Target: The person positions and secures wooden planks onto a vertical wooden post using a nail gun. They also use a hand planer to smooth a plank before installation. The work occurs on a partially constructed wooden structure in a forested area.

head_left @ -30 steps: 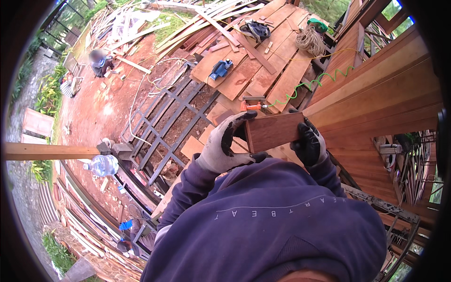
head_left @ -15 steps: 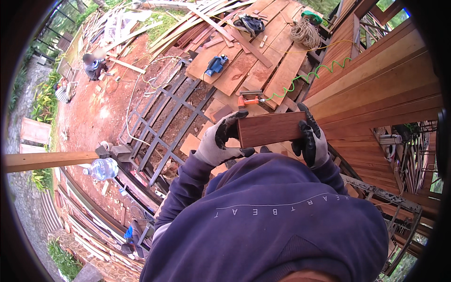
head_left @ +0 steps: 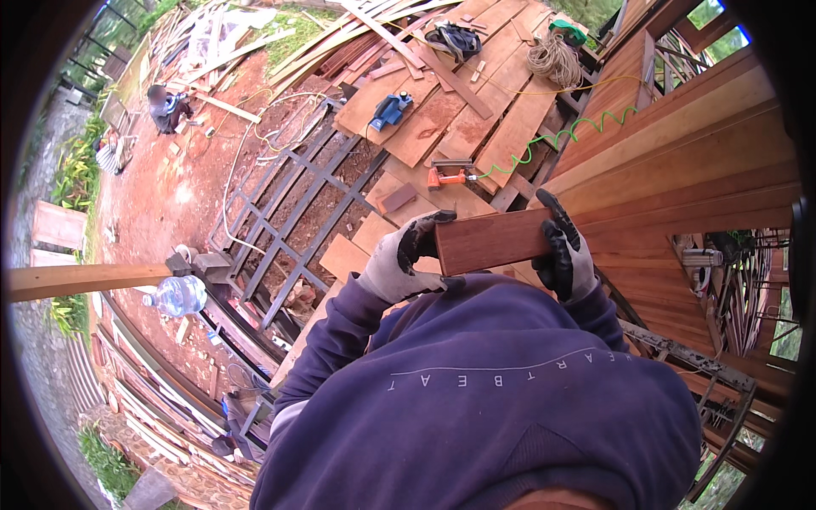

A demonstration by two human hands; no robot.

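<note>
A short, dark reddish-brown wooden board (head_left: pixel 493 241) is held level in front of my chest, one broad face showing. At its left end my left hand (head_left: pixel 401 259), in a grey and black work glove, has fingers and thumb curved around the edge. My right hand (head_left: pixel 568 255), gloved alike, grips the right end with its fingers along the side. Just beyond the board, an orange nail gun (head_left: pixel 448 176) with a coiled green air hose (head_left: pixel 544 140) lies on the planks. Next to it rests a small dark wood offcut (head_left: pixel 398 198).
Loose planks (head_left: pixel 459 119) form a platform ahead, carrying a blue power planer (head_left: pixel 391 111), a backpack (head_left: pixel 452 41) and coiled rope (head_left: pixel 554 63). An open metal frame (head_left: pixel 297 204) lies left. A wooden wall (head_left: pixel 671 187) rises at right. Another person (head_left: pixel 168 109) crouches far left; a water bottle (head_left: pixel 180 296) hangs nearer.
The view has shifted slightly, uncovering more of the offcut beside the nail gun. Both hands keep hold of the board, which has moved only a little to the right.
</note>
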